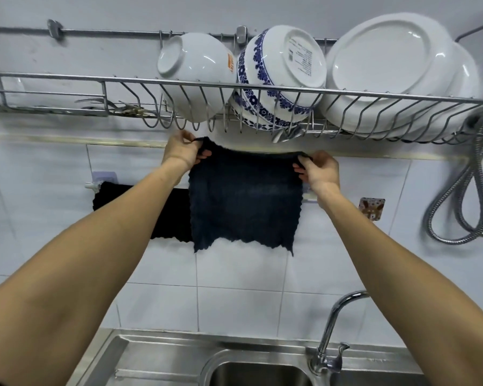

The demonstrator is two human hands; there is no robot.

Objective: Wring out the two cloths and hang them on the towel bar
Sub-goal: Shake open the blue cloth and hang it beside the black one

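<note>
Dark blue cloth (244, 199) held spread flat against the tiled wall, upper edge stretched level, lower scalloped edge hanging free. Left hand (180, 151) pinches the upper left corner, fingers closed on the fabric; right hand (319, 172) pinches the upper right corner the same way. Both arms reach up and forward from the bottom of the view.

Behind the cloth: towel bar (95, 185), white, fixed to the wall by a clear adhesive mount at its left end. Most of the bar is hidden by the held cloth and the left forearm. Black cloth (109, 197) already draped over the left part of the bar, partly covered by the left forearm and overlapped by the blue cloth.

Above: wire dish rack (67, 80) just over the hands, carrying a white bowl (193, 68), a blue-patterned bowl (282, 71) and white plates (388, 65), all tilted on edge. Its lower hooks hang close to the left hand.

Right of the cloth: patterned adhesive hook (371, 208), then a looped metal hose (463, 196). Below: chrome faucet (333, 330) and steel sink (156, 358).
</note>
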